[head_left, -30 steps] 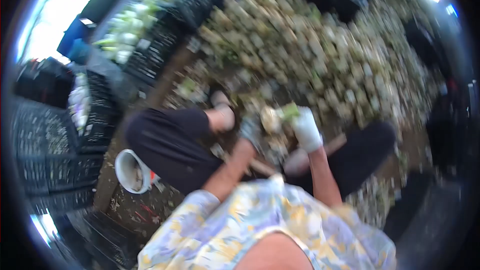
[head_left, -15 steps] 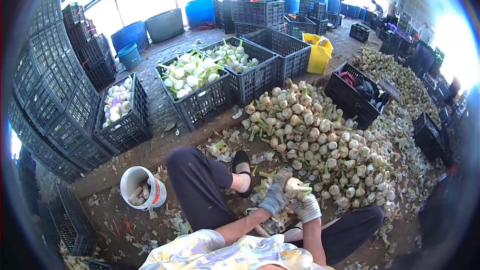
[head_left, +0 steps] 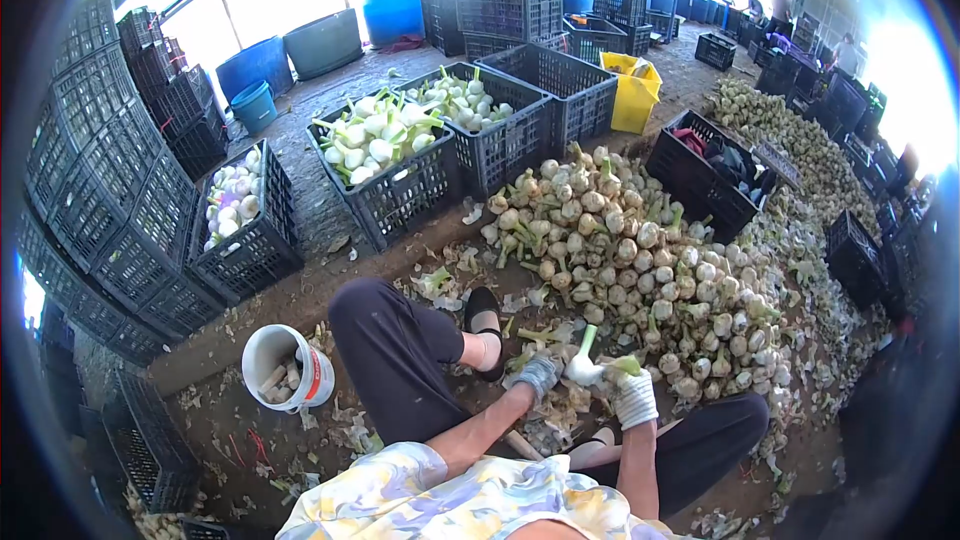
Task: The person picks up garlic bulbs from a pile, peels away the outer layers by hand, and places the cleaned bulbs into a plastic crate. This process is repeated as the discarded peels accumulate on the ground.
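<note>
I sit on the ground with my legs apart, both hands in gloves. My left hand point(head_left: 538, 376) and my right hand point(head_left: 634, 395) hold one white fennel bulb point(head_left: 582, 368) between them, its green stalk pointing up. A big heap of untrimmed bulbs point(head_left: 640, 260) lies just beyond my hands. Cut leaves and trimmings point(head_left: 545, 430) are scattered under the bulb between my legs.
A white bucket point(head_left: 285, 365) stands by my left knee. Black crates with trimmed bulbs point(head_left: 385, 155) sit beyond, stacked empty crates point(head_left: 100, 190) at left, a yellow crate point(head_left: 635, 90) and blue barrels point(head_left: 395, 15) further back. Other people work in the far background.
The blurred, tilted view of a second ago has steadied and lifted. My hands have shifted slightly right with the bulb, whose stalk now points up.
</note>
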The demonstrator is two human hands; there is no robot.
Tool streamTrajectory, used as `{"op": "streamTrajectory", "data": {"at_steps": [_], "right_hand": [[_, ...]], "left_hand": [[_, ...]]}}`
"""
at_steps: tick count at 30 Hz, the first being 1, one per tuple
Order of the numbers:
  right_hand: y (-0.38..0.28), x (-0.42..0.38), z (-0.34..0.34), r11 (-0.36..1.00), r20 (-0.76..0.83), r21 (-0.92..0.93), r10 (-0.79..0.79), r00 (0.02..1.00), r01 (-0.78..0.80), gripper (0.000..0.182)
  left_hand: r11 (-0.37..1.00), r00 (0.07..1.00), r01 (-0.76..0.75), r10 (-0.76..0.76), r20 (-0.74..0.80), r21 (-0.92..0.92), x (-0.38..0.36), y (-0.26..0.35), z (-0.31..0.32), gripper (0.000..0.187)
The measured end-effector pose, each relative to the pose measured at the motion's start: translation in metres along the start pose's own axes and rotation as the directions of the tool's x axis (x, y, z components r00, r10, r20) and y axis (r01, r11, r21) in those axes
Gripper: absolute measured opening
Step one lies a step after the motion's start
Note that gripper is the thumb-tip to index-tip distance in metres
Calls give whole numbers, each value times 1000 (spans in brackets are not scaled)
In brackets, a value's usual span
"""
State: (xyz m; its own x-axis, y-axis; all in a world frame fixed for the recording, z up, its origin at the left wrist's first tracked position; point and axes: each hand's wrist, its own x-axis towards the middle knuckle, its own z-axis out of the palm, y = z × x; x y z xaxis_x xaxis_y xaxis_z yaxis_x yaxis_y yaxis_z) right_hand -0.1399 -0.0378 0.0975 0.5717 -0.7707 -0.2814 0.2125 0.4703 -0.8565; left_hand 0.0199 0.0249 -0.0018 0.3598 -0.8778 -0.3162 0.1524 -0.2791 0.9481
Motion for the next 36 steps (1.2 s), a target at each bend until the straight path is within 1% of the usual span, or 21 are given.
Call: {"op": "streamTrajectory", "data": {"at_steps": [1, 2, 5, 6, 8, 9, 10, 12, 13, 14, 15, 16, 18, 21, 26, 28, 30, 32, 33, 34, 36], "right_hand": [[-6, -4, 12, 983, -48, -182, -32, 998, 23, 11], [-9, -7, 21, 934, -92, -357, -67, 994, 30, 11], [12, 1, 26, 591, 222, -641, -470, 855, 491, 12], [9, -3, 37, 529, 231, -714, -440, 868, 458, 10], [6, -3, 37, 778, 119, -535, -317, 941, 330, 12], [18, 6, 26, 903, -5, -344, -278, 961, 259, 9], [33, 21, 8, 981, -130, 185, -27, 991, 51, 10], [92, 71, -53, 966, -165, 240, -57, 985, 96, 11], [79, 63, -46, 970, -221, -233, 11, 975, -64, 12], [64, 58, -32, 734, -288, -638, 53, 956, -233, 15], [66, 59, -27, 623, -104, -767, 111, 988, -151, 25], [67, 60, -22, 220, -34, -975, 44, 998, -43, 37], [66, 54, -8, 607, -15, -782, -245, 970, 141, 44], [24, 38, 17, 815, 19, -563, -154, 988, 137, 49], [30, 30, 34, 451, 55, -864, -359, 932, 224, 37], [27, 29, 34, 366, 20, -928, -159, 987, 78, 29], [38, 31, 28, 463, 18, -881, -183, 983, 103, 26], [45, 35, 17, 551, 61, -817, -215, 975, 172, 28], [47, 35, 13, 691, 16, -713, -154, 988, 119, 31], [48, 36, 9, 808, -17, -586, -93, 996, 65, 34], [68, 49, -11, 472, -80, -882, -192, 978, 20, 33]], "left_hand": [[895, 964, -204, 254, -76, 397, 11, -18, 0, 31], [897, 969, -193, 239, -68, 397, 25, -32, -2, 31], [991, 989, -87, 74, -127, -98, 43, -79, 8, 25], [815, 999, 7, 23, 45, -579, 25, -55, -5, 24], [522, 929, 336, -50, 366, -784, -16, 17, -5, 27], [411, 967, 234, -1, 257, -881, 19, -34, -12, 29], [361, 965, 255, -160, 210, -897, -34, 53, -1, 28], [328, 951, 271, 54, 305, -905, -20, 49, -17, 25], [338, 967, 239, 0, 254, -910, -18, 49, -17, 29], [355, 979, 200, -44, 197, -913, -17, 51, -17, 34], [456, 985, 167, -34, 170, -874, -18, 56, -18, 36], [449, 985, 169, -39, 170, -877, -10, 46, -23, 36], [345, 939, 206, -332, 86, -916, 6, 22, -35, 38], [603, 977, 73, -202, -64, -794, 0, 18, -27, 38], [900, 987, -5, -67, -148, -436, -14, 40, 0, 18], [960, 949, -254, 271, -164, 119, -22, 41, 6, 11], [919, 928, -311, 349, -132, 242, -27, 48, 7, 10], [920, 921, -363, 379, -97, 149, -31, 54, 9, 10], [925, 983, -182, 175, -49, -333, -24, 43, 7, 12], [926, 983, -183, 179, -44, -330, -23, 41, 3, 12], [584, 988, 144, -131, 81, -799, -19, 49, -1, 27]]}}
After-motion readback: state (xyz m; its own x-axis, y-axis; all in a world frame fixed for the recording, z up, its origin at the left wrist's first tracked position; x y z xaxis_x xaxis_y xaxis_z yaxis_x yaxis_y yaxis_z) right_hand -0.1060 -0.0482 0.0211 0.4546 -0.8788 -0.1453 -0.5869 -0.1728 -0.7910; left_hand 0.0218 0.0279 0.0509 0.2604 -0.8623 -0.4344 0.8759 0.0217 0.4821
